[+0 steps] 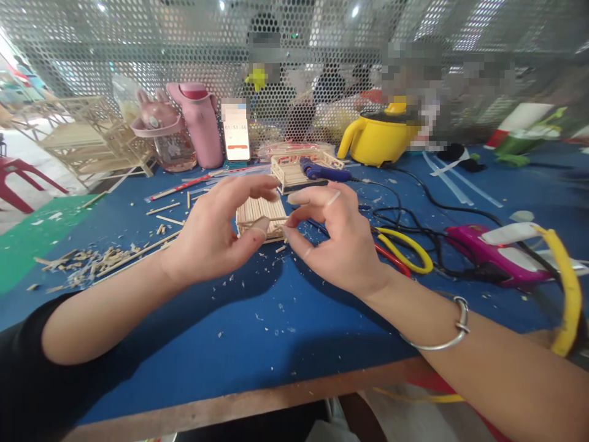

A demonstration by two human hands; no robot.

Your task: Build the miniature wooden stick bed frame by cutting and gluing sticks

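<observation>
The little stick platform is made of bare, pale wood, and its round sticks look smooth and matt. The stick tray behind it is the same dull wood. Wood scraps look rough and splintery. The blue table top is flat and matt, with a worn brown edge. The bracelet is shiny, smooth metal. The yellow pot looks shiny, the pink bottle looks smooth, and the blue glue gun looks like hard plastic. The black sleeve is soft, dull cloth.
</observation>
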